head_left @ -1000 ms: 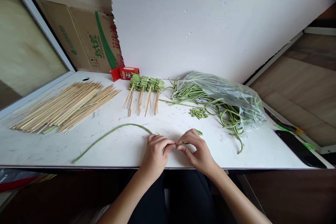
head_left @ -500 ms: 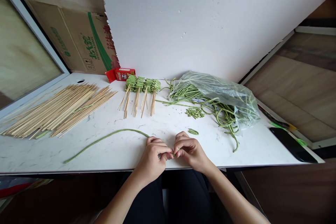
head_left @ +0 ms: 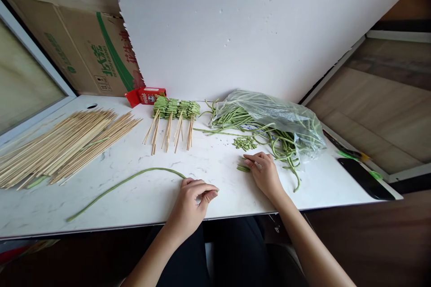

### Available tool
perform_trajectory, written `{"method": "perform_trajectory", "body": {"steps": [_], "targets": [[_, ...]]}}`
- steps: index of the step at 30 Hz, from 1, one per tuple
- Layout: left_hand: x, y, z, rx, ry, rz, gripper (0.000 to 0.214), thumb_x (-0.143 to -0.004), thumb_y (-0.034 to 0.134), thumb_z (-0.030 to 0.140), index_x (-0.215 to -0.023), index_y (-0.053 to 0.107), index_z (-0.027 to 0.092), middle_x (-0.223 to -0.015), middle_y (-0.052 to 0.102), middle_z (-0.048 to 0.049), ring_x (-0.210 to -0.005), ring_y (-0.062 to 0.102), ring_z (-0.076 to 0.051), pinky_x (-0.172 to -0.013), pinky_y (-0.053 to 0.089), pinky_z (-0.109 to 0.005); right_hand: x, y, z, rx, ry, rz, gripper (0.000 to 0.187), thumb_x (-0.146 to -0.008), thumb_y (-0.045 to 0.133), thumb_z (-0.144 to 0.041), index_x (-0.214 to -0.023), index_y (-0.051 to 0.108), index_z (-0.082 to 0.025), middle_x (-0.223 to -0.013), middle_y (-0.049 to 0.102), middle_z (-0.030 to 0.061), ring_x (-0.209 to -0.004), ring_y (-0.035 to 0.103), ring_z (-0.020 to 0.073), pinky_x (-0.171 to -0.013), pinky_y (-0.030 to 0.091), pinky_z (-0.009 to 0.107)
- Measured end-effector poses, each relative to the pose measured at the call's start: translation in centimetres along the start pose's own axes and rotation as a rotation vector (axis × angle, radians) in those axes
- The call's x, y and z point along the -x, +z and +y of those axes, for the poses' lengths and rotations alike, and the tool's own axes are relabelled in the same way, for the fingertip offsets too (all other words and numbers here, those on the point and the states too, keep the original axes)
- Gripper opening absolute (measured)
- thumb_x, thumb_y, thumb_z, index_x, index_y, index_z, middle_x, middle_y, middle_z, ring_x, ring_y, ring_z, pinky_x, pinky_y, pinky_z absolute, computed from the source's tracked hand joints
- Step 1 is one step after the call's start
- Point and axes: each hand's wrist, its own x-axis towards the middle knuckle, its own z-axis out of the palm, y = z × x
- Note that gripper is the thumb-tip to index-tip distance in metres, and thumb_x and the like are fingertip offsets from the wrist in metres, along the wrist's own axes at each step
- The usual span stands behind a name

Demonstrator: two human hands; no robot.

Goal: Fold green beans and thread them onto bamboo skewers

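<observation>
A long green bean (head_left: 124, 182) curves across the white table (head_left: 101, 206) from the front left to my left hand (head_left: 193, 200). That hand pinches the bean's right end near the table's front edge. My right hand (head_left: 264, 171) rests further right, with its fingers curled at some short cut bean pieces (head_left: 243, 168). Whether it holds a piece is hidden by the fingers.
A big pile of bamboo skewers (head_left: 63, 145) lies at the left. Several skewers threaded with bean pieces (head_left: 172, 116) lie at the back, beside a red packet (head_left: 146, 96). A clear bag of long beans (head_left: 269, 123), a small heap of bean bits (head_left: 244, 143) and a black phone (head_left: 365, 178) are on the right.
My two hands were together on the bean's end. My right hand has now moved away to the right and back, to the short cut pieces. The left hand stays on the bean.
</observation>
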Motion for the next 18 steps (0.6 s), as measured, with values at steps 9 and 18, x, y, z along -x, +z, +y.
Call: {"method": "perform_trajectory", "body": {"steps": [9, 18], "targets": [[0.0, -0.1, -0.2, 0.004, 0.025, -0.001, 0.027, -0.106, 0.057, 0.026, -0.118, 0.081, 0.027, -0.097, 0.077, -0.0068, -0.091, 0.069, -0.023, -0.09, 0.053, -0.039, -0.2, -0.7, 0.9, 0.049, -0.014, -0.123, 0.049, -0.107, 0.048, -0.056, -0.103, 0.085, -0.023, -0.091, 0.072, 0.0126, -0.095, 0.057, 0.0311, -0.09, 0.046, 0.048], [0.2, 0.3, -0.9, 0.125, -0.101, 0.078, 0.037, -0.099, 0.065, 0.015, -0.135, 0.068, 0.025, -0.101, 0.08, -0.0044, -0.099, 0.075, -0.023, -0.095, 0.058, -0.04, 1.9, -1.6, -7.3, -0.278, -0.279, -0.319, 0.036, -0.098, 0.071, -0.049, -0.126, 0.077, -0.027, -0.107, 0.076, 0.0112, -0.104, 0.063, 0.0298, -0.092, 0.053, 0.045]]}}
